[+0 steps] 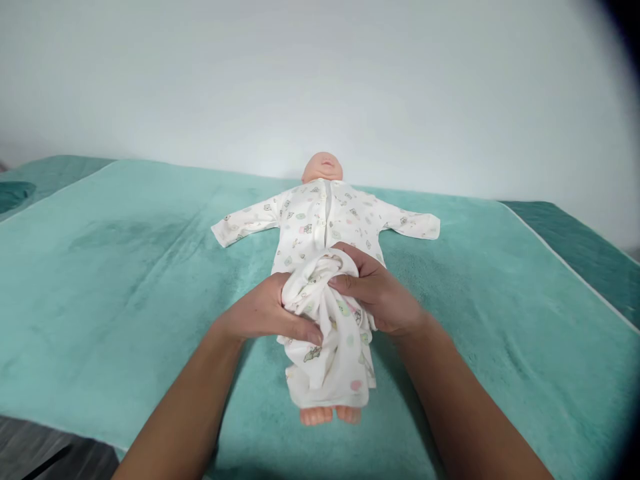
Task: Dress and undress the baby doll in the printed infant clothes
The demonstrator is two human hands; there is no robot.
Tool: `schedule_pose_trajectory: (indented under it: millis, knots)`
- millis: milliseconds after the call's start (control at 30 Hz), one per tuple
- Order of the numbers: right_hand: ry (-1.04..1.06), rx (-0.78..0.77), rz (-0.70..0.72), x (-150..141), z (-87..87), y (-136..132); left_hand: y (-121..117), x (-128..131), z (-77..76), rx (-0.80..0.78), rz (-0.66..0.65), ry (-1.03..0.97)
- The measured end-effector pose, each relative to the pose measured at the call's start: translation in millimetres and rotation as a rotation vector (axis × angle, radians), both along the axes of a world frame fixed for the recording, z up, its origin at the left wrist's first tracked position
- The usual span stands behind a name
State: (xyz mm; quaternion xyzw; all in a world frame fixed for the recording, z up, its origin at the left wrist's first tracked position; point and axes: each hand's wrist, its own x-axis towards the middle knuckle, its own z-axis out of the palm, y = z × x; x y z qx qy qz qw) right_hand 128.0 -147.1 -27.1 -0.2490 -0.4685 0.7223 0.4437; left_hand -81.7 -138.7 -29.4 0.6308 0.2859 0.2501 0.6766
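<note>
A baby doll (324,165) lies on its back with its head at the far end, dressed in a white printed baby shirt (310,220) with both sleeves spread out. Over its legs, a white printed baby garment (345,353) of matching cloth is bunched up, and I cannot tell its full shape. My left hand (273,310) grips the left side of the bunch, thumb on top. On the right, my right hand (380,293) pinches its upper rim between thumb and fingers. Below the lower hem, the doll's toes (330,415) stick out.
A teal plush blanket (125,287) with some wrinkles spreads under the doll. Darker teal surfaces (595,247) show past its side edges. Behind stands a plain white wall (320,80). Grey wood-look floor (50,453) is visible at the lower left.
</note>
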Motion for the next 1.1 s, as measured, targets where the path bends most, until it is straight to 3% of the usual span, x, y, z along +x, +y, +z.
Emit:
schedule_pose_trajectory:
  millis: [133,233,367,467,667,800,933,1100]
  knots:
    - [-0.12,0.061,0.063,5,3.5,-1,-1,-1,-13.4,-0.08,0.064,-0.193]
    - [-0.24,0.096,0.239,11,11.3,-1,-3,2,-20.8,-0.086,0.184,-0.329]
    - [-0.405,0.1,0.455,16,20.4,-3,-5,6,-19.8,-0.068,0.26,-0.341]
    - [-0.387,0.1,0.405,15,17.8,-4,-5,6,-18.7,-0.058,0.26,-0.304]
    - [-0.067,0.064,0.134,7,1.2,-3,-4,3,-11.9,0.026,0.107,-0.151]
    - [0.006,0.033,0.099,5,-1.4,-2,-6,2,-2.5,-0.016,0.004,-0.075]
    - [-0.028,0.023,0.092,4,0.1,-3,-7,1,-8.2,-0.058,0.031,-0.117]
    - [-0.091,0.03,0.13,4,2.8,-4,-9,7,-15.1,-0.15,0.202,-0.313]
